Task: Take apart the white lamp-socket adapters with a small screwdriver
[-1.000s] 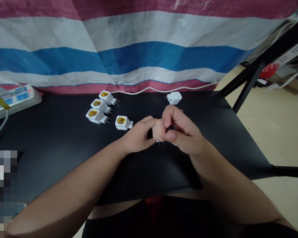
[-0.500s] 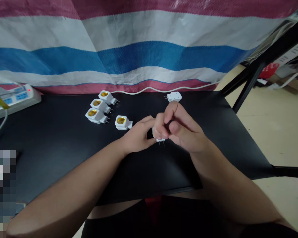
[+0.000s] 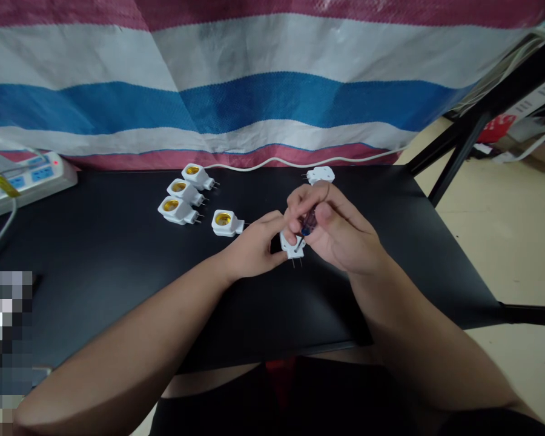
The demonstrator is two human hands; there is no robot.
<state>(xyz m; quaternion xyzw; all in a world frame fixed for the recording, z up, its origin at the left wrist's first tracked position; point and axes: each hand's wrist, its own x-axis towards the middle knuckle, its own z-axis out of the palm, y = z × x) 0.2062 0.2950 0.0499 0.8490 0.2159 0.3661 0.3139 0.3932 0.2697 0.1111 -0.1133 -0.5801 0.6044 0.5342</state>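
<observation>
My left hand [image 3: 257,245] grips a white plug-in lamp socket [image 3: 292,247] from its left side, with the two prongs pointing toward me. My right hand [image 3: 333,227] is closed around a small screwdriver [image 3: 307,223] with a clear and blue handle. The screwdriver's tip meets the face of that socket near its prongs. Just left of my left hand lies another white socket [image 3: 224,223], its gold-coloured opening facing up. Behind my right hand another white piece [image 3: 320,175] lies with its flat side up and prongs to the left.
Three white sockets [image 3: 177,210] stand in a slanting row at the back left. A white power strip [image 3: 49,181] lies at the far left. A white cable [image 3: 272,161] runs along the back edge, before a striped sheet [image 3: 254,103]. A black metal frame [image 3: 463,145] rises at right.
The fingers of my right hand have shifted on the screwdriver, whose handle and shaft now show. More of the held socket is visible. My left hand has barely moved.
</observation>
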